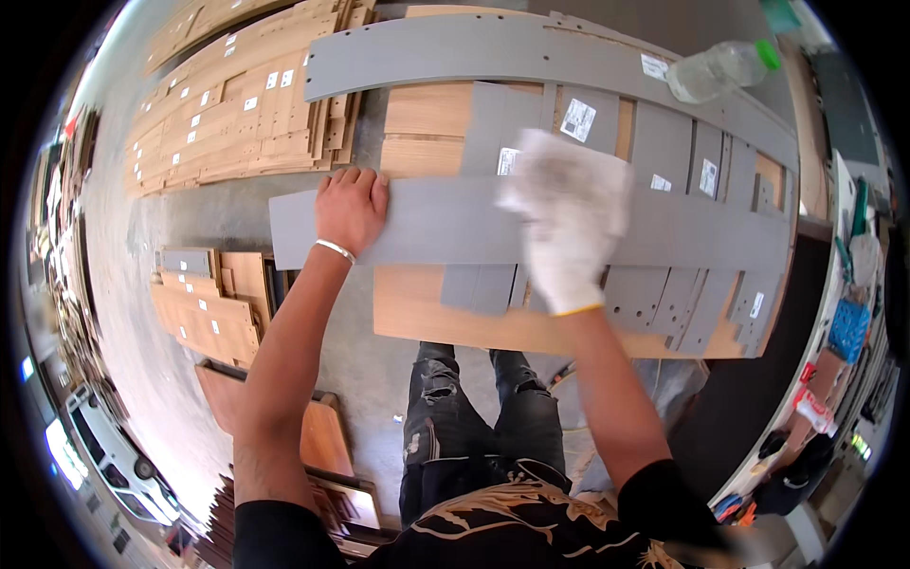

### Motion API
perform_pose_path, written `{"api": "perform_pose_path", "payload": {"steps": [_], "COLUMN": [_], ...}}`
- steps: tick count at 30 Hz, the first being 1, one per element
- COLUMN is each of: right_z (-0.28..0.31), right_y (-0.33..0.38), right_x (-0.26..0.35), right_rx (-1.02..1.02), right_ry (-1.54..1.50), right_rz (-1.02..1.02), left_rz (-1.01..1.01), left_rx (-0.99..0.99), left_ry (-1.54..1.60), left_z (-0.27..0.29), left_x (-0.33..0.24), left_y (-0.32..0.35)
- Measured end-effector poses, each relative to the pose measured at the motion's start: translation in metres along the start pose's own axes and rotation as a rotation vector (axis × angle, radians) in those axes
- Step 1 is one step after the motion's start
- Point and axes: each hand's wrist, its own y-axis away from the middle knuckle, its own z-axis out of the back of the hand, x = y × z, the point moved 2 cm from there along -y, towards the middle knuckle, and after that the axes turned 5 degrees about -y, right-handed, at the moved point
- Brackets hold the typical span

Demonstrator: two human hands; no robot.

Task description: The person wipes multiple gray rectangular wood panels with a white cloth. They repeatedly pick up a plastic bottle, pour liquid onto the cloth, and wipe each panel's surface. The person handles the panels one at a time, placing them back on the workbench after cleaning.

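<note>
Concrete floor (227,213) spreads around you, with a wood stack (223,104) beyond your left side and a car (114,465) far off at lower left. Before you, the tabletop (403,308) bears several grey panels (659,142), and across them lies the long grey board (436,223) you are working on, its left end jutting past the tabletop's edge. Your hands are apart: the bare left hand (351,207) is clamped near that end, fingers bent over the far edge, while the gloved right hand (569,251) is over the middle with what looks like a white, grey-smudged rag (564,175). Blur hides your right fingers, so I cannot tell how firmly they close on it. By the look of it, the step in hand is wiping the board's upper face. Your next move would seem to call for light, even pressure along its length, the left hand bracing it against sliding, and care near the bottle (706,76) at upper right.
</note>
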Motion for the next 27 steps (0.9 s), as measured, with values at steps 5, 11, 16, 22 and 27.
{"api": "perform_pose_path", "payload": {"steps": [5,11,16,22,27], "right_z": [-0.074,0.018,-0.073,0.007,0.071], "right_y": [-0.011,-0.003,0.005,-0.004,-0.005], "right_x": [0.098,-0.052,0.11,-0.02,-0.168], "right_rx": [0.09,-0.208,-0.132,-0.257,-0.434], "right_ry": [-0.01,0.361,-0.087,-0.146,0.065], "right_rz": [0.339,-0.047,0.307,-0.087,-0.435], "left_rz": [-0.084,-0.056,-0.129,-0.049,-0.055], "left_rx": [0.035,0.02,0.002,0.006,0.025], "left_ry": [0.035,0.042,0.064,0.056,0.061], "left_z": [-0.004,0.003,-0.006,-0.002,-0.002], "left_x": [0.0,-0.001,-0.004,0.009,-0.007], "left_y": [-0.004,-0.006,-0.003,0.008,0.003]}}
